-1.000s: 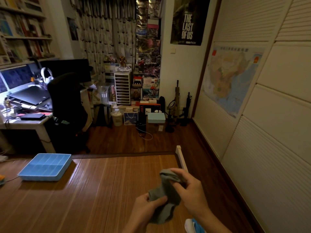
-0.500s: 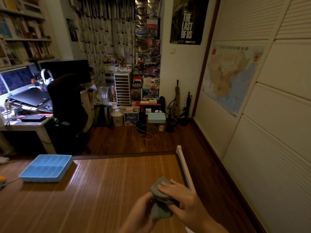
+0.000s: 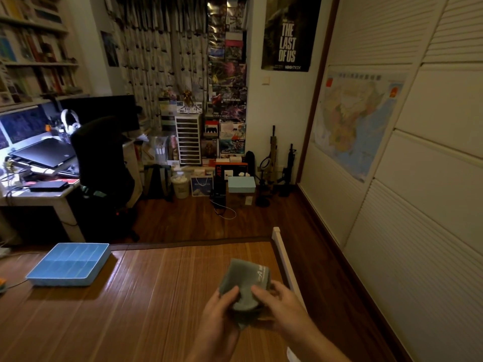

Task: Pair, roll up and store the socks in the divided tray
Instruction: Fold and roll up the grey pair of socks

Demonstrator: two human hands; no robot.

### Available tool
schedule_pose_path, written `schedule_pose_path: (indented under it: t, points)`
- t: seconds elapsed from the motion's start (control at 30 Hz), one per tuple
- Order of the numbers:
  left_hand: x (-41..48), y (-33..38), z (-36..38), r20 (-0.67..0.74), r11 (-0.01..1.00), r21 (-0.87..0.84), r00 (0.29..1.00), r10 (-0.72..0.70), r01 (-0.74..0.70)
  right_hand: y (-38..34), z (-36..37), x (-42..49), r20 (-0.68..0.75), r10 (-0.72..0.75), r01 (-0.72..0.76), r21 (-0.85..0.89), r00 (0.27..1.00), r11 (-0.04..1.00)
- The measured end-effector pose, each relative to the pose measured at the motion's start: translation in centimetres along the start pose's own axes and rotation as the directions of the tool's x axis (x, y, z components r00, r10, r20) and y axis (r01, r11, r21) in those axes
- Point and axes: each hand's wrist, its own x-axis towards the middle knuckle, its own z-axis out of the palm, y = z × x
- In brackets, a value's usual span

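One blue divided tray [image 3: 68, 265] sits far left on the bamboo mat [image 3: 156, 296], and I see nothing in its compartments. Right of it, my left hand [image 3: 218, 317] and right hand [image 3: 281, 307] both pinch a grey sock bundle [image 3: 244, 286] held above the mat, well apart from the tray. Its long axis runs away from me, tilted slightly right, with pale writing near the far end that I cannot read. On the wall, a poster [image 3: 288, 32] reads "THE LAST OF US".
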Motion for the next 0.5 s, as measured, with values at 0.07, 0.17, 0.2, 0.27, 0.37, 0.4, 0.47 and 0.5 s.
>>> schedule_pose_path:
  t: [0.07, 0.17, 0.2, 0.27, 0.37, 0.4, 0.47, 0.5]
  points:
    - [0.0, -0.1, 0.1, -0.003, 0.999, 0.029, 0.999, 0.043, -0.043, 0.4, 0.3, 0.0, -0.008, -0.015, 0.015, -0.008, 1.0, 1.0]
    - [-0.2, 0.4, 0.0, -0.037, 0.986, 0.137, 0.994, 0.102, -0.096, 0.6, 0.3, 0.0, -0.055, -0.074, 0.072, -0.028, 0.996, 0.997]
    - [-0.2, 0.7, -0.4, -0.041, 0.978, 0.175, 0.992, 0.122, -0.113, 0.6, 0.2, 0.0, -0.075, -0.095, 0.092, -0.043, 0.993, 0.995]
    - [-0.2, 1.3, -0.9, -0.047, 0.955, 0.262, 0.987, 0.156, -0.138, 0.6, -0.1, -0.1, -0.103, -0.144, 0.134, -0.097, 0.984, 0.986]
    - [-0.1, 1.8, -1.3, -0.042, 0.909, 0.378, 0.978, 0.204, -0.174, 0.5, -0.2, -0.5, -0.043, -0.154, 0.149, -0.102, 0.987, 0.984]
    - [-0.1, 1.8, -1.3, -0.04, 0.903, 0.388, 0.976, 0.216, -0.184, 0.5, -0.3, -0.5, -0.012, -0.134, 0.133, -0.072, 0.991, 0.988]
    - [-0.2, 1.9, -1.3, -0.031, 0.905, 0.379, 0.975, 0.218, -0.191, 0.8, -0.2, -0.5, 0.019, -0.125, 0.126, -0.042, 0.992, 0.991]
    - [-0.2, 1.9, -1.3, -0.031, 0.911, 0.368, 0.976, 0.214, -0.188, 0.9, -0.1, -0.5, 0.016, -0.144, 0.144, -0.059, 0.989, 0.988]
